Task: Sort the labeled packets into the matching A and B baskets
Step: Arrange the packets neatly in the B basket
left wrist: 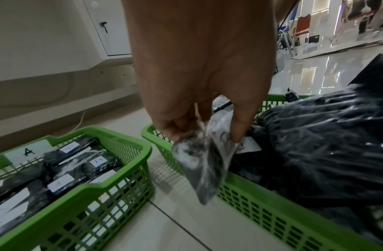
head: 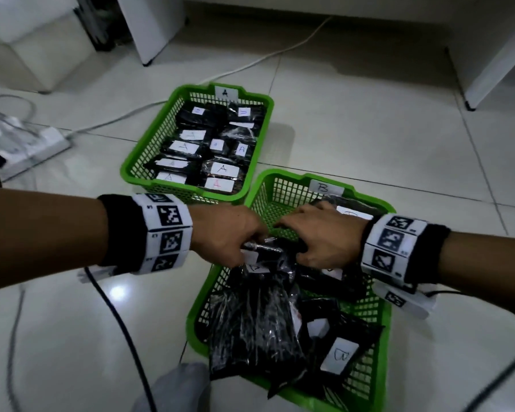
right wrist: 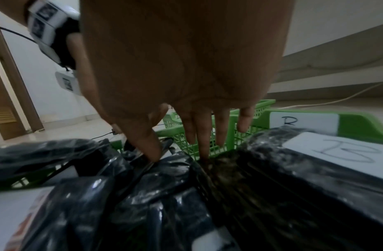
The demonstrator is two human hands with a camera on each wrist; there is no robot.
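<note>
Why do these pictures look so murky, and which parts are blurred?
Head view: dim room, a bright glare spot on the floor tile, edges bent by the wide lens. Left wrist view: the packet pinched by the left hand is smeared. Right wrist view: the right hand is dark and soft.

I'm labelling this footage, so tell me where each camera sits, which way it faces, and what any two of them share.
Head: worn on the head, looking down at the A basket, B basket and a nearer basket of packets; both forearms and hands show.
Left wrist: looks along the left hand, which pinches a packet over a basket rim.
Right wrist: looks along the right hand, fingers spread on black packets beside the B label.
Shared: head and left wrist views both show the A basket.
</note>
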